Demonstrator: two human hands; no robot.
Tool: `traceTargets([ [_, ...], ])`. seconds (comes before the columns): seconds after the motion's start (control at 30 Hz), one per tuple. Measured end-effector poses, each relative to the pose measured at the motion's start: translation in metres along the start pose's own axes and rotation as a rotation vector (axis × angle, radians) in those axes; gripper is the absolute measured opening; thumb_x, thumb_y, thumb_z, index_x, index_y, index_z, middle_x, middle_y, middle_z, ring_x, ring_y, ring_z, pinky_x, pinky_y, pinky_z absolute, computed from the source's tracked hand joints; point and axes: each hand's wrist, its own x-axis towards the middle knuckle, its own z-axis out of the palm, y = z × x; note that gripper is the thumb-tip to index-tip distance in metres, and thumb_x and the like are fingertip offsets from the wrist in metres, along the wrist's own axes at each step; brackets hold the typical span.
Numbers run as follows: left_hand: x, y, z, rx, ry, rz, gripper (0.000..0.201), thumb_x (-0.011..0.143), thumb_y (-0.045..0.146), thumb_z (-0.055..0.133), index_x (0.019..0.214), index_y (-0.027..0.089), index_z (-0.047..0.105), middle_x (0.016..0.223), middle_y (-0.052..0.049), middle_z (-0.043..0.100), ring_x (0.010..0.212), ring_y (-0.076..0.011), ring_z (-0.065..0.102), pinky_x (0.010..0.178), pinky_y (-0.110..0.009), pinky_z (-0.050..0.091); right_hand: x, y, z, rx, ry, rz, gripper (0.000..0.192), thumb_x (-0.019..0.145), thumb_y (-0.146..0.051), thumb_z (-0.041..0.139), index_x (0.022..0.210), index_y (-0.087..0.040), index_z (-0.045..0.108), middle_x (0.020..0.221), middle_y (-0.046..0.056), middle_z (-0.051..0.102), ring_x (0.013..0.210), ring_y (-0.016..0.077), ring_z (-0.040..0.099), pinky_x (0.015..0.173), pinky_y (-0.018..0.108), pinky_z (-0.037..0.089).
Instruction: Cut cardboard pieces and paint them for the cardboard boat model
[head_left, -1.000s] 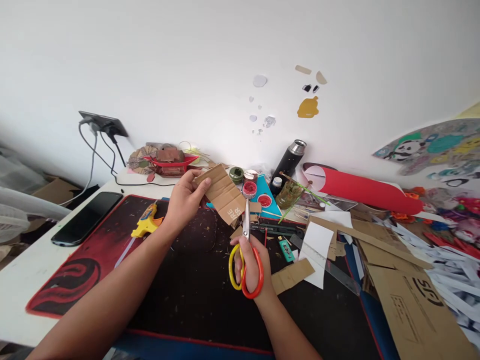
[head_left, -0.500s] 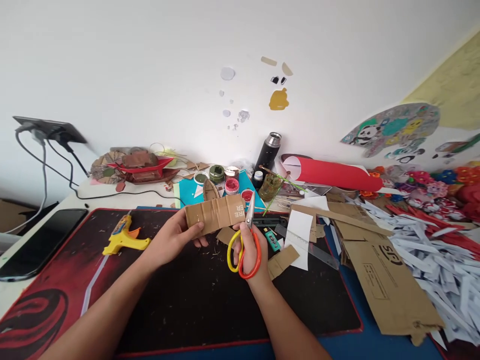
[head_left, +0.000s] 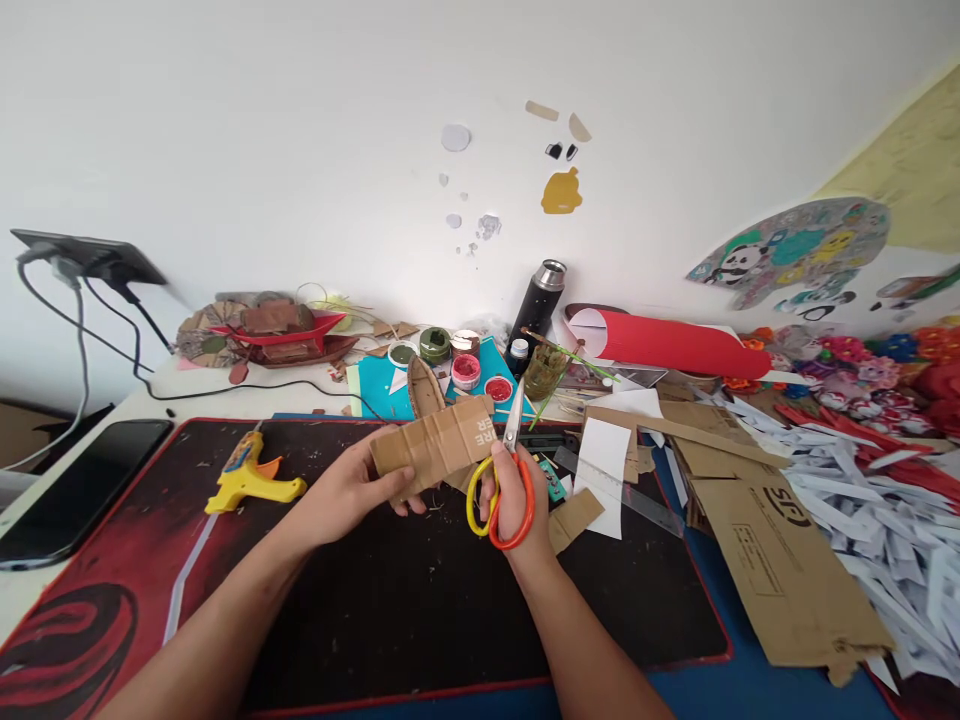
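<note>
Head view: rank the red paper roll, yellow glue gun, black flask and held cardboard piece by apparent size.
1. red paper roll
2. cardboard piece, held in the left hand, though it is nearer the camera
3. yellow glue gun and black flask look about alike; unranked.

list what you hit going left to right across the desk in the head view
phone → yellow glue gun → left hand → cardboard strip → scissors in the right hand → white paper → big cardboard sheet → paper strips
</note>
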Motion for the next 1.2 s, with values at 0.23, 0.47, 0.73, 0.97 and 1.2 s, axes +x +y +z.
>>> traceTargets([
  [0.23, -0.003, 0.004, -0.014, 0.03, -0.087, -0.067, 0.05, 0.085, 0.057, 0.087, 0.119, 0.023, 0.077, 0.116, -0.011, 0.084, 0.103, -0.0317, 0.08, 0.085, -0.039, 0.065, -0.002, -0.007, -0.002, -0.075, -0.028, -0.087, 0.059, 0.09, -0.08, 0.073, 0.084, -0.023, 0.059, 0.05, -0.009, 0.052, 0.033, 0.0095, 0.047, 0.033, 0.019, 0.039],
  [0.47, -0.001, 0.01, -0.022, 0.016, -0.096, -0.127, 0.048, 0.085, 0.061, 0.085, 0.109, 0.02, 0.081, 0.092, -0.008, 0.08, 0.077, -0.024, 0.074, 0.068, -0.034, 0.063, -0.002, -0.004, -0.001, -0.082, -0.076, -0.052, 0.057, 0.09, -0.078, 0.075, 0.083, -0.024, 0.056, 0.049, -0.009, 0.052, 0.033, 0.0101, 0.049, 0.033, 0.019, 0.041],
  [0.73, 0.004, 0.009, -0.006, 0.075, -0.053, -0.075, 0.051, 0.085, 0.064, 0.084, 0.108, 0.02, 0.074, 0.084, -0.003, 0.074, 0.065, -0.0189, 0.069, 0.054, -0.029, 0.06, -0.002, 0.0, 0.0, -0.104, -0.152, -0.009, 0.057, 0.089, -0.077, 0.076, 0.083, -0.024, 0.056, 0.049, -0.008, 0.054, 0.032, 0.0104, 0.05, 0.033, 0.019, 0.039],
  [0.97, 0.005, 0.0, 0.003, 0.08, -0.036, -0.07, 0.057, 0.092, 0.07, 0.076, 0.117, 0.019, 0.074, 0.074, -0.003, 0.075, 0.059, -0.0194, 0.07, 0.056, -0.029, 0.057, -0.005, -0.006, -0.001, -0.149, -0.099, -0.058, 0.056, 0.09, -0.076, 0.075, 0.08, -0.025, 0.054, 0.048, -0.008, 0.053, 0.033, 0.0113, 0.05, 0.034, 0.02, 0.04],
  [1.2, 0.003, 0.002, 0.003, 0.013, -0.096, -0.131, 0.052, 0.086, 0.069, 0.084, 0.107, 0.022, 0.079, 0.097, -0.007, 0.083, 0.092, -0.0308, 0.08, 0.082, -0.042, 0.066, -0.011, -0.004, 0.003, -0.215, -0.163, -0.066, 0.052, 0.092, -0.07, 0.076, 0.076, -0.025, 0.054, 0.045, -0.008, 0.051, 0.034, 0.0112, 0.048, 0.036, 0.021, 0.041],
])
